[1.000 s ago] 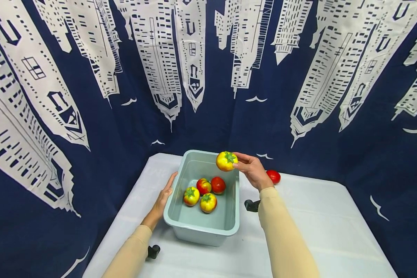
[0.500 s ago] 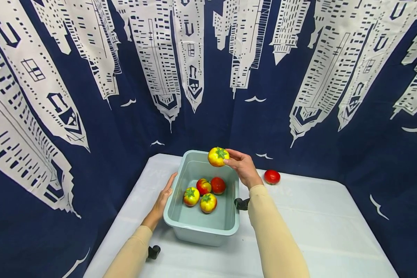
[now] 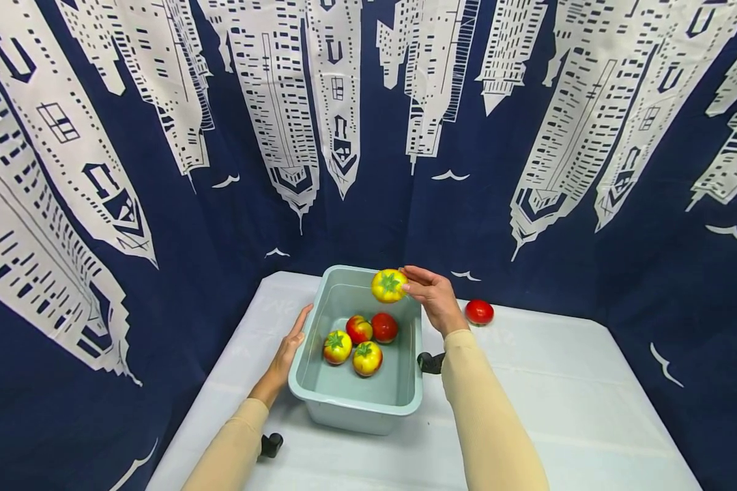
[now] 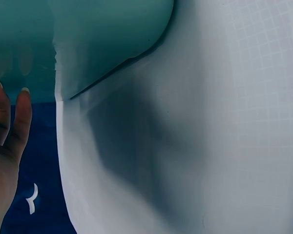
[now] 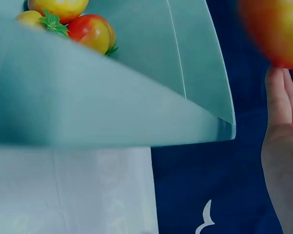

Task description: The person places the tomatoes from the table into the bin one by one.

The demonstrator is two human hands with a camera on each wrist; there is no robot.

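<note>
Over the far right part of a grey-green plastic bin, my right hand pinches a yellow-red tomato with a green leafy top. In the right wrist view that tomato is partly cut off at the frame's corner, above the fingers. My left hand rests along the bin's left outer side, fingers extended; the left wrist view has its fingertips close to the bin wall. Inside the bin sit two yellow-red tomatoes with leaves up, a red-yellow tomato and a red tomato.
Another red tomato lies on the white-covered table, right of my right hand near the back edge. Behind the table hangs a navy cloth printed with white buildings. Black camera mounts sit at both wrists.
My right hand carried the tomato left over the bin, then it dipped slightly and tilted. The red tomato on the table came into fuller view. My left hand stayed put.
</note>
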